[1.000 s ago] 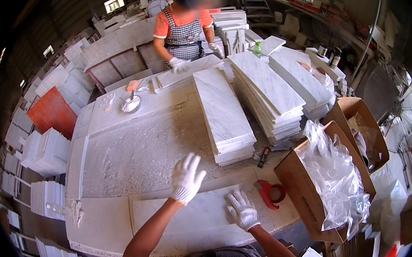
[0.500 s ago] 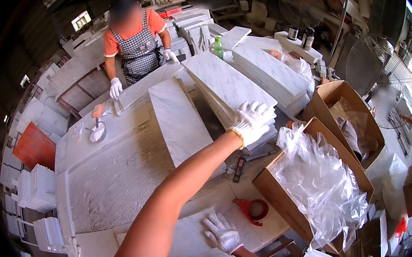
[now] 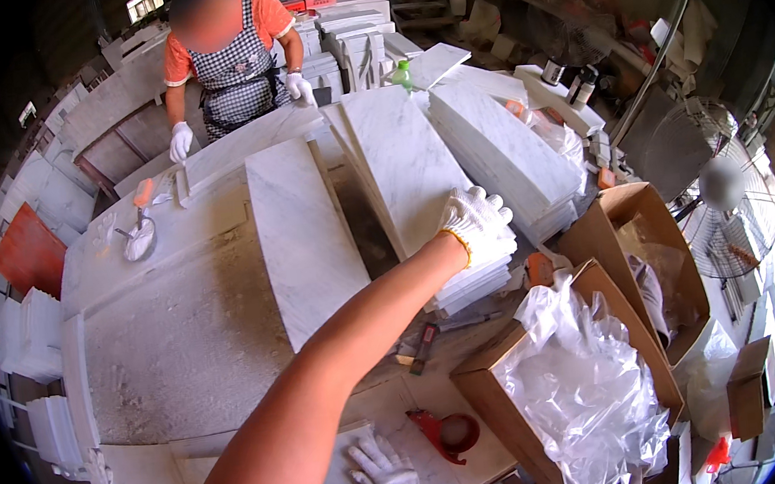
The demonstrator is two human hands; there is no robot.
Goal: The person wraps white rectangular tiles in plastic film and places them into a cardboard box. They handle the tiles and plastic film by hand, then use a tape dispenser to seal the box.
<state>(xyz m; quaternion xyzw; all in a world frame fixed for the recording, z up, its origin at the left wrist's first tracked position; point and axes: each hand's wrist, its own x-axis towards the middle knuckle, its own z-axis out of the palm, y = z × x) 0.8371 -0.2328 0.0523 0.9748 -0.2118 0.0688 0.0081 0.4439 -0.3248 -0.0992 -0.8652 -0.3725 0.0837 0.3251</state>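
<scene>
My left hand (image 3: 476, 222), in a white glove, reaches far forward onto the near end of a stack of white marble tiles (image 3: 403, 161). Its fingers curl over the end of the top tile. My right hand (image 3: 386, 473), also gloved, lies flat with fingers spread on a pale slab (image 3: 149, 480) at the table's near edge. A single long marble tile (image 3: 301, 236) lies on the dusty worktable (image 3: 174, 347) to the left of the stack.
A co-worker in a checked apron (image 3: 236, 70) stands at the far side, gloved hands on a slab. A second tile stack (image 3: 509, 146) lies right. A plastic-lined cardboard box (image 3: 575, 401), an open box (image 3: 650, 254), a red tape dispenser (image 3: 448, 432), an orange-handled trowel (image 3: 139, 233) and a fan (image 3: 730, 209) surround me.
My left hand left the table in front of me and reached forward and right onto the tile stack. My view swung right. My right hand stayed low on the near slab.
</scene>
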